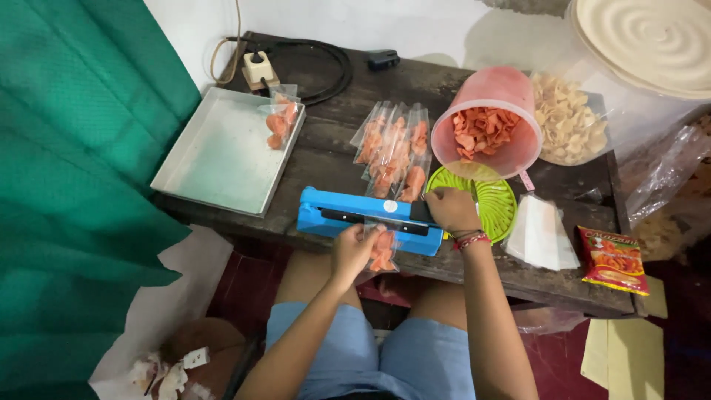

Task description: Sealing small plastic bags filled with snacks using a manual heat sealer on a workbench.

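Note:
A blue heat sealer (333, 211) lies along the near edge of the dark wooden table (578, 285). My left hand (352, 250) holds a small clear bag of orange crackers (383, 252) with its top laid in the sealer's jaw. My right hand (452, 210) presses down on the right end of the sealer's arm. Just behind the sealer, several filled clear bags of orange crackers (392, 152) lie side by side.
A metal tray (215, 159) at left holds one filled bag (280, 122). A tilted pink bucket of orange crackers (489, 126), a green plastic basket (492, 204), pale crackers in a bag (570, 118), empty clear bags (541, 233), a red snack packet (613, 259). Green curtain (74, 185) at left.

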